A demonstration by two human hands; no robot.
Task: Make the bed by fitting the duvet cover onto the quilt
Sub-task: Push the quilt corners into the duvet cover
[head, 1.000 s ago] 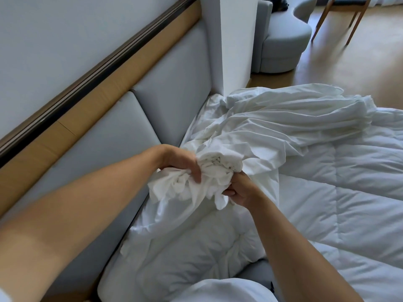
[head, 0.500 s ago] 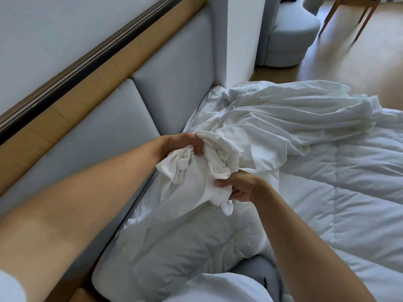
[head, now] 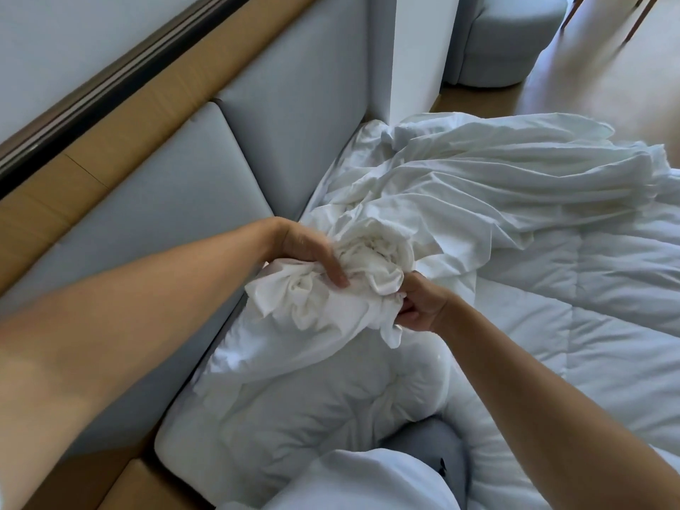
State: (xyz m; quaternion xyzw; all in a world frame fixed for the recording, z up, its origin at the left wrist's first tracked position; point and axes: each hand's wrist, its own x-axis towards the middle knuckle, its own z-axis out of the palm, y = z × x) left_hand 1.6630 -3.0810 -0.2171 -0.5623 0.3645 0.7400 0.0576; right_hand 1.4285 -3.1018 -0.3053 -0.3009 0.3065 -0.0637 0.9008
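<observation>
The duvet cover [head: 478,185] is a thin white sheet-like cloth, heaped in long loose folds across the far part of the bed and drawn into a tight bunch near the headboard. That bunch sits between the two hands, raised a little above the quilt [head: 588,307], which lies puffy and stitched in panels over the right and near side of the mattress, one rumpled end of it pushed up under the hands.

The left hand [head: 309,252] lies over the top of the bunch with its fingers curled down into the cloth, grasping it. The right hand [head: 419,307] pinches the near right edge of the bunch from below, fingers folded round a fold.

By its look the cover is light, limp and easily creased; it will not hold any shape and should slide readily over itself, so a loose grip would probably let layers slip out. A seam or corner is likely the best place to take hold, gathering the cloth in a fist rather than by fingertips. The quilt looks bulkier and springy, best gripped at a corner through the cover.

Left of the bed runs the grey padded headboard [head: 220,171], with a wooden band [head: 110,149] above it; far off stands a rounded grey armchair [head: 507,35] on a wooden floor [head: 588,79]
</observation>
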